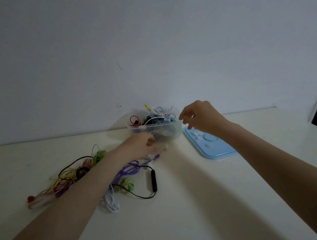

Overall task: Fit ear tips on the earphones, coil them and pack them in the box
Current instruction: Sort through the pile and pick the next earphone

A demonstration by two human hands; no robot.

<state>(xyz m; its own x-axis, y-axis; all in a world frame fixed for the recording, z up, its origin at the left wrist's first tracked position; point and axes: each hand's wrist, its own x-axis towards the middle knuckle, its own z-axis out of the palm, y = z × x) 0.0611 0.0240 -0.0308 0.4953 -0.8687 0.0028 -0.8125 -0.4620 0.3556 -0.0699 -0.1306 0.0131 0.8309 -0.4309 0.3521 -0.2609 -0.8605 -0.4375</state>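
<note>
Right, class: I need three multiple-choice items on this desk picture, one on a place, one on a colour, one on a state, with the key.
1. Where does the clear plastic box stand?
A. at the table's far edge, by the wall
B. at the near edge
C. on the lid

2. What colour is the lid lying right of the box?
A. red
B. light blue
C. black

3. What state is the box in?
A. shut
B. open and bare
C. open, with tangled earphones inside

Key: 1 A, the wall rises directly behind it. 2 B, its pale blue surface shows under the right hand. 3 C, cables poke above its open rim, while the left hand reaches at its front.
</note>
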